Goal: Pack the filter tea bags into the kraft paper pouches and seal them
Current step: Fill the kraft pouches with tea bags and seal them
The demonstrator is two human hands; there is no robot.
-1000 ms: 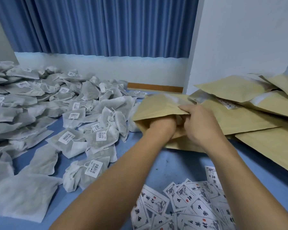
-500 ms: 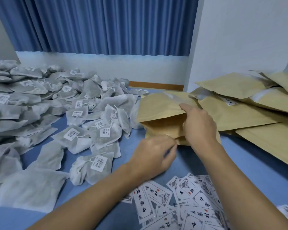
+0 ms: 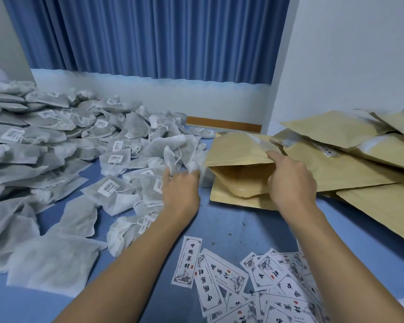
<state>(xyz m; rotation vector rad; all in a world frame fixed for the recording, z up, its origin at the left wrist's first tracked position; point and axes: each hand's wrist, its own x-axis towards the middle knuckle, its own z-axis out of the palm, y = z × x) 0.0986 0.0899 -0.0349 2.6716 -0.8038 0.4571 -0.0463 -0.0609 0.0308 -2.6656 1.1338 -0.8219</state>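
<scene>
From the head view, the left hand (image 3: 181, 191) has its fingers curled into the near edge of a filter tea bag (image 3: 179, 148), pinching the white mesh just ahead of its knuckles. The loose heap of tea bags (image 3: 56, 145) spreads out to its left. The right hand (image 3: 289, 183) grips the upper lip of a kraft paper pouch (image 3: 238, 148), thumb on top, holding its mouth open toward the left hand. More pouches (image 3: 350, 169) are stacked beyond and to the right of it, and printed labels (image 3: 222, 278) lie between the forearms. The bag looks light, soft and floppy, with a tag on a string that could snag. It is probably best gathered by the body, not the string, while the stiffer pouch is held by its lip.
</scene>
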